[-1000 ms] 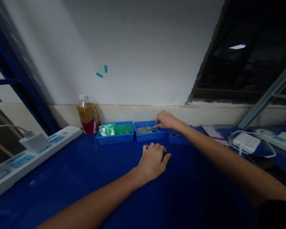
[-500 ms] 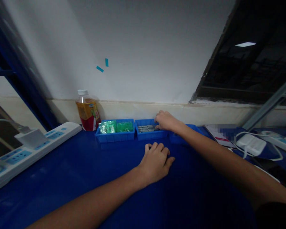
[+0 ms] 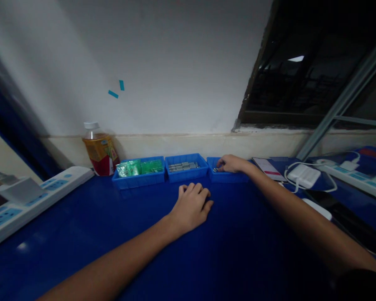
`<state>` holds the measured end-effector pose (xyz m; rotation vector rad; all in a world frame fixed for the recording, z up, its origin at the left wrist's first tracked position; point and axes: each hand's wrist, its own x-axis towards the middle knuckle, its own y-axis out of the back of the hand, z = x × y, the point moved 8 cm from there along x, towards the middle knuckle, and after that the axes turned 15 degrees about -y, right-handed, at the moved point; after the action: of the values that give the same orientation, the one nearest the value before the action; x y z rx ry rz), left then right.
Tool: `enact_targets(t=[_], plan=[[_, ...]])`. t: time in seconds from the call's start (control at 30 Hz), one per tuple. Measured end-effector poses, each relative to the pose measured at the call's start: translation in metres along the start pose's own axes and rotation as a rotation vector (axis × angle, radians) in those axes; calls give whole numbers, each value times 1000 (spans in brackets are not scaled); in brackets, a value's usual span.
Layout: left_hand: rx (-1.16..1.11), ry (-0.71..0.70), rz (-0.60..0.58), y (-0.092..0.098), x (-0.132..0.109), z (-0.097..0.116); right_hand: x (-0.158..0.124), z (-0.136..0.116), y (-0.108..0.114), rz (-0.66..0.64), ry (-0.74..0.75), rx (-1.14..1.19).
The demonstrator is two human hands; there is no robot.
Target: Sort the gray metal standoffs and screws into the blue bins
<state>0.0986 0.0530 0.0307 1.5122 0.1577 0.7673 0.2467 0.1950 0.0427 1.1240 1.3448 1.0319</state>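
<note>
While right fingers (image 3: 220,163) reach into blue tray (image 3: 228,178), gold-red bottle label (image 3: 99,154), illegible

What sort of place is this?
Probably a small-parts workstation, maybe in a workshop: three blue bins stand in a row, the middle one holding silvery pieces, with a power strip on the blue tabletop.

The blue worktop (image 3: 97,209) carries three blue trays (image 3: 188,174) in a row along its back edge, with a white-capped bottle (image 3: 99,152) beside the row's left end. A long power strip (image 3: 39,202) slants along the left edge; a white adapter (image 3: 303,175) and a second power strip (image 3: 359,179) lie towards the back right corner.
</note>
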Motion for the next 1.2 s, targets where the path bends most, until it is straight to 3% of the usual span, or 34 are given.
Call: enact_targets(t=[0.3,0.43,0.5,0.63,0.8,0.87,0.97,1.2], plan=[[58,-35,40,6,0,4,-5,7,0,78,-19,41],[222,-66,162,33,-2,0,-42,12,16,425,-1,108],[323,1,220,49,-8,-15,-71,8,16,571,76,119],[439,183,227,79,-33,-67,-111,3,-5,666,219,69],[438,453,116,115,-69,-154,-109,21,-13,613,165,190],[306,485,-36,109,-74,-179,-104,24,-13,585,141,198],[201,479,-185,94,-75,-197,-104,24,-12,574,143,186],[156,402,-262,79,-66,-198,-111,23,-14,580,142,168]])
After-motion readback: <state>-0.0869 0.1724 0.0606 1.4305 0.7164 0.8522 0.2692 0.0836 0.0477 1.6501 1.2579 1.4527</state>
